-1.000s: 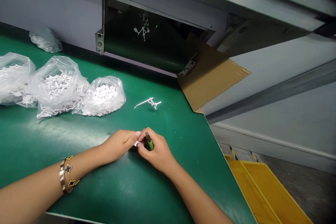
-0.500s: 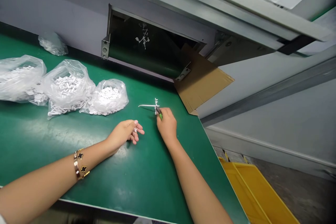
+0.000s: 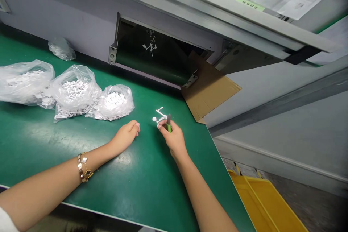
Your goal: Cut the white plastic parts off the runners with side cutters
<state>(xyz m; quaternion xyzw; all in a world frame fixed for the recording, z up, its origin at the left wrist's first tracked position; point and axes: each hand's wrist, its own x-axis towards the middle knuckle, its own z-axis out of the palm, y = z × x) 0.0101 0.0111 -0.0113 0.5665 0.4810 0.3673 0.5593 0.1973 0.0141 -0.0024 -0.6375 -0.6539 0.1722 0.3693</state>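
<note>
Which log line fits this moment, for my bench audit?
right hand: green-handled tool, white plastic sprue | left hand: resting on green bench mat | nearby: bagged white plastic parts

Right hand [image 3: 174, 140] closed, left hand [image 3: 125, 137] resting

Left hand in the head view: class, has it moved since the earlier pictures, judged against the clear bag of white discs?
Yes. The left hand has moved closer to the clear plastic bag of white discs and away from the right hand.
</note>
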